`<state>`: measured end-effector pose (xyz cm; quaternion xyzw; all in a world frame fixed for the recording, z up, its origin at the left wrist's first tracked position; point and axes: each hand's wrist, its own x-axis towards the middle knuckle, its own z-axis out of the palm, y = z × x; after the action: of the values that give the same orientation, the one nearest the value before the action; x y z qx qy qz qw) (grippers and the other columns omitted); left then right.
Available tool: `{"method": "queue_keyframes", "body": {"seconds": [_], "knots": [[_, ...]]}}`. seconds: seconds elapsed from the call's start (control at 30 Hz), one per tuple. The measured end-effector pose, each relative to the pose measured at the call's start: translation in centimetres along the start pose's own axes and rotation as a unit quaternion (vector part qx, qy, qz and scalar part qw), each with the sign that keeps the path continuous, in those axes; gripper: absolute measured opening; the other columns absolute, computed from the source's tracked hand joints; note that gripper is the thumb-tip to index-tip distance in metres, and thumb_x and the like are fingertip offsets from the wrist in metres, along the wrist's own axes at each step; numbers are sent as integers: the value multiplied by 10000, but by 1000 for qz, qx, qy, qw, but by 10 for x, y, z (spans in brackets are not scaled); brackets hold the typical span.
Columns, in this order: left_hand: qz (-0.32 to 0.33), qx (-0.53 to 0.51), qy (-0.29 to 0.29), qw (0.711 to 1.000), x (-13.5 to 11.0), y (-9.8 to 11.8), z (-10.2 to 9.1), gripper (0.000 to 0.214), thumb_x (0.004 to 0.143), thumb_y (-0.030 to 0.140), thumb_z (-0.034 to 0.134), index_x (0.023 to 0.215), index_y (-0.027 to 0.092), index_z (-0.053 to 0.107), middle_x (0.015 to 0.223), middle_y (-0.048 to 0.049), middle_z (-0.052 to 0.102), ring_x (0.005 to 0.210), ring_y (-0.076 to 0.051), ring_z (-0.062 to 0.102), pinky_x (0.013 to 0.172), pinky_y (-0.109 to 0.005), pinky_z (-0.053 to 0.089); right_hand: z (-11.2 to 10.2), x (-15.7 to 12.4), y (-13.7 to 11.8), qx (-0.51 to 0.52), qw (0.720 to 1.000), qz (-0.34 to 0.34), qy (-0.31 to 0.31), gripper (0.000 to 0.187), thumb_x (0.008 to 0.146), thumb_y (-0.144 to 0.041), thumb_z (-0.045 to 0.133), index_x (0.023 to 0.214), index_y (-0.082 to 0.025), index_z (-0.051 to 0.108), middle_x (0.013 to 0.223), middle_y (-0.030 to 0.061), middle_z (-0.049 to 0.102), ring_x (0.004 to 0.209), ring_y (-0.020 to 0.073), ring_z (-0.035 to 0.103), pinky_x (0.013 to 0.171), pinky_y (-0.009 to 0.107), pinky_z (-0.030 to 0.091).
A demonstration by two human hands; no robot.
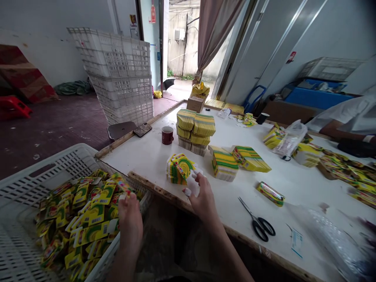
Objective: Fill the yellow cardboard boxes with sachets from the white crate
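Observation:
My left hand reaches over the rim of a white plastic crate, fingers closed on a yellow-green folded box above the heap of similar boxes. My right hand, with white tape on the fingertips, rests at the table's near edge, fingers on a small stack of flat yellow-green cartons, pinching the top one.
On the white table stand taller carton stacks, more stacks, a red mug, scissors, a phone and a plastic bag. Another person's arm lies at the right. Stacked white crates stand behind.

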<state>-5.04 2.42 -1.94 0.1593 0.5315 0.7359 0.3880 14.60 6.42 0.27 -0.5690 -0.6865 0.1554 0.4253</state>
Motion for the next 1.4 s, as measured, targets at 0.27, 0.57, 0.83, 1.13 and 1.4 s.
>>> {"method": "queue_keyframes", "body": {"seconds": [0.27, 0.57, 0.83, 1.13, 1.4], "knots": [[12, -2, 13, 1000, -6, -12, 0, 705, 725, 462, 735, 1278, 168, 412, 1479, -165, 322, 1392, -260, 268, 1169, -410, 194, 12, 23, 6, -127, 990, -58, 10, 528, 706, -8, 480, 1219, -119, 529, 1065, 158, 607, 985, 302, 537, 866, 494, 497], [-221, -201, -288, 910, -39, -6, 55, 545, 698, 568, 732, 1071, 178, 651, 1171, -116, 646, 1130, -260, 576, 964, -384, 482, -22, -10, -7, -40, 971, -230, 56, 408, 842, -40, 475, 1122, -286, 642, 929, 72, 581, 897, 222, 541, 765, 371, 523], [-110, -214, -170, 956, -49, 4, 73, 513, 831, 559, 580, 1184, 187, 608, 1250, -97, 612, 1225, -263, 508, 981, -359, 481, -9, -44, -25, 60, 989, -128, -40, 446, 831, -90, 524, 1254, -226, 487, 1187, 123, 534, 1106, 243, 540, 917, 393, 511], [-56, -144, -191, 969, -56, -6, 64, 633, 794, 648, 557, 1214, 176, 586, 1237, -124, 614, 1259, -299, 471, 1002, -399, 462, -1, -43, -39, 146, 989, 34, -3, 341, 746, -85, 574, 1064, -195, 521, 960, 65, 592, 829, 197, 587, 750, 342, 530], [-47, -130, -207, 968, -55, -5, 61, 668, 790, 707, 493, 1169, 170, 610, 1162, -132, 648, 1228, -307, 498, 966, -408, 490, 1, -43, -41, 138, 989, 44, -23, 332, 757, -111, 572, 1075, -195, 530, 943, 72, 653, 837, 204, 621, 759, 338, 526]]}}
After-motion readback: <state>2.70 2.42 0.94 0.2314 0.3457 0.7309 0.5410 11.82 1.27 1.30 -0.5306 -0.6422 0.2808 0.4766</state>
